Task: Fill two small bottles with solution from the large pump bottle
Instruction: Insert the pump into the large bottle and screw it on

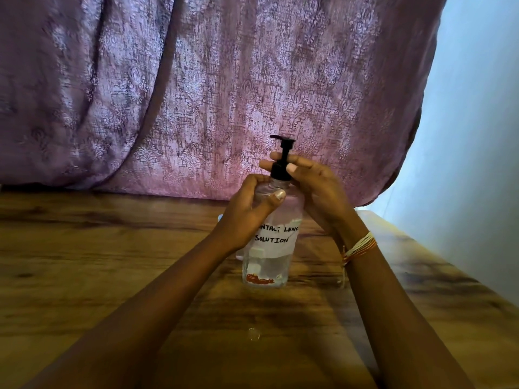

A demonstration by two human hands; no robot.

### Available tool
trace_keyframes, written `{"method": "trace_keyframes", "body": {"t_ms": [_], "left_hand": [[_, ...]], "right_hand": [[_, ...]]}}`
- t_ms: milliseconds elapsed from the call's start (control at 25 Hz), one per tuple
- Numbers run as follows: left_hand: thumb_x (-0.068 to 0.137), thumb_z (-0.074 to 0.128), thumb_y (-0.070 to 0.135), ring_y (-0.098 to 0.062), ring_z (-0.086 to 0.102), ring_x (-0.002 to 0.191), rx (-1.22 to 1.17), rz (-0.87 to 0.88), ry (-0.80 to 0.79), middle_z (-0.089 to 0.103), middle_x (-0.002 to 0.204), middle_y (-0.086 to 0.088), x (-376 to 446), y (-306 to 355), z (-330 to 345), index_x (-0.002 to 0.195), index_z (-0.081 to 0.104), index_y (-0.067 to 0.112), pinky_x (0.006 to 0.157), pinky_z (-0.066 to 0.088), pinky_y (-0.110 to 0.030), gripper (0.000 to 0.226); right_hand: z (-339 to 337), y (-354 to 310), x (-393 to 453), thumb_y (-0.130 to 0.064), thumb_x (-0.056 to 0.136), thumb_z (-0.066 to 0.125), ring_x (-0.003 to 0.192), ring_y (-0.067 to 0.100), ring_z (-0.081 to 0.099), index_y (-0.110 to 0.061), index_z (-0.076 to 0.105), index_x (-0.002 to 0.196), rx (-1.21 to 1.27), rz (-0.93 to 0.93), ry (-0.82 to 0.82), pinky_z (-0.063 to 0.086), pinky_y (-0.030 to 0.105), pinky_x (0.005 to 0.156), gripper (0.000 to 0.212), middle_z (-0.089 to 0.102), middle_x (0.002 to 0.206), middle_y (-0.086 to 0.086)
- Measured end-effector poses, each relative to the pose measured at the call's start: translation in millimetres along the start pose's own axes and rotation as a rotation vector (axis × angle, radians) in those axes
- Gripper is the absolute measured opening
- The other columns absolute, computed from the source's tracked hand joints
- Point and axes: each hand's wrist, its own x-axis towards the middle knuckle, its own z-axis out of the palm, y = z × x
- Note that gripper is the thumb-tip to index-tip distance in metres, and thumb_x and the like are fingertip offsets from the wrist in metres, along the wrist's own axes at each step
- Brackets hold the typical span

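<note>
Your left hand [247, 211] grips the shoulder of the large pump bottle [269, 248], upright on the wooden counter [112, 248]; your right hand [314, 186] has its fingers [280, 156] curled round the black pump collar [280, 171]

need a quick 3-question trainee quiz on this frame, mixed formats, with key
1. True or false: the left hand grips the pump bottle at its shoulder.
2. Which part do the right hand's fingers hold? A) the label B) the black collar of the pump C) the base
3. Fill in: the bottle's handwritten label ends with the word ____.

Key: 1 true; 2 B; 3 SOLUTION
</note>
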Motion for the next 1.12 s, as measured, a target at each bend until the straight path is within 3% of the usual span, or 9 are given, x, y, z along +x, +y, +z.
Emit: {"method": "trace_keyframes", "body": {"t_ms": [120, 280, 400, 520, 680, 800, 960, 1120], "left_hand": [[0.093, 0.057, 0.023, 0.004, 0.061, 0.092, 0.021, -0.004, -0.004, 0.062, 0.103, 0.008, 0, -1, 1, 0.119, 0.048, 0.009, 0.083, 0.051, -0.022, 0.031], [0.093, 0.057, 0.021, 0.017, 0.06, 0.088, 0.034, -0.003, 0.002, 0.061, 0.102, 0.016, 0, -1, 2, 0.122, 0.048, 0.013, 0.076, 0.049, -0.008, 0.032], [0.093, 0.057, 0.022, 0.009, 0.061, 0.092, 0.02, -0.01, 0.002, 0.063, 0.104, 0.01, -1, 1, 1, 0.12, 0.048, 0.012, 0.082, 0.05, -0.017, 0.031], [0.093, 0.057, 0.024, -0.011, 0.061, 0.104, 0.027, -0.002, -0.002, 0.062, 0.114, -0.002, -2, 2, 1, 0.122, 0.048, 0.008, 0.09, 0.05, -0.03, 0.035], [0.093, 0.057, 0.023, -0.014, 0.061, 0.105, 0.012, -0.002, -0.015, 0.063, 0.116, -0.003, -3, 3, 1, 0.123, 0.047, 0.008, 0.091, 0.05, -0.032, 0.035], [0.093, 0.056, 0.023, -0.015, 0.061, 0.108, 0.008, 0.001, -0.019, 0.063, 0.119, -0.005, -3, 1, 1, 0.124, 0.047, 0.007, 0.092, 0.05, -0.031, 0.036], [0.093, 0.056, 0.026, -0.005, 0.062, 0.102, 0.011, 0.001, -0.006, 0.063, 0.115, -0.001, -2, -1, 2, 0.123, 0.048, 0.01, 0.087, 0.051, -0.023, 0.034], [0.093, 0.056, 0.027, 0.014, 0.06, 0.091, 0.026, -0.004, -0.021, 0.062, 0.108, 0.011, -1, -4, 2, 0.121, 0.047, 0.013, 0.076, 0.048, -0.007, 0.033]], "right_hand": [[1, 1, 2, 0.002, 0.086, 0.062, 0.1, 0.028, 0.067, 0.006, 0.062, 0.116, -0.103, -0.042, 0.161, 0.056, 0.038, 0.089, 0.03, 0.068, 0.111, 0.023], [14, 6, 4, -0.004, 0.071, 0.081, 0.075, 0.015, 0.068, -0.011, 0.058, 0.092, -0.227, -0.052, 0.326, 0.056, 0.028, 0.068, 0.032, 0.068, 0.083, 0.005], [11, 5, 2, -0.017, 0.076, 0.077, 0.095, 0.023, 0.066, -0.008, 0.058, 0.113, -0.223, -0.015, 0.21, 0.055, 0.04, 0.086, 0.043, 0.068, 0.104, 0.012], [1, 0, -2, -0.01, 0.093, 0.051, 0.113, 0.032, 0.062, 0.003, 0.054, 0.126, 0.011, 0.039, 0.032, 0.05, 0.046, 0.099, 0.036, 0.061, 0.129, 0.025], [-5, -4, -4, -0.01, 0.087, 0.053, 0.102, 0.026, 0.069, 0.003, 0.059, 0.12, -0.034, 0.007, 0.012, 0.058, 0.035, 0.088, 0.036, 0.073, 0.107, 0.013], [-5, -2, -2, -0.008, 0.081, 0.059, 0.109, 0.036, 0.062, 0.011, 0.053, 0.126, -0.095, -0.012, 0.114, 0.052, 0.045, 0.096, 0.049, 0.064, 0.116, 0.025], [-7, 5, 1, 0.006, 0.085, 0.061, 0.108, 0.04, 0.063, 0.01, 0.059, 0.119, -0.164, -0.047, 0.247, 0.047, 0.054, 0.1, 0.034, 0.062, 0.12, 0.029], [-6, 8, -2, -0.009, 0.075, 0.072, 0.098, 0.025, 0.071, -0.004, 0.068, 0.108, -0.143, -0.066, 0.247, 0.057, 0.038, 0.089, 0.034, 0.075, 0.1, 0.009]]}}
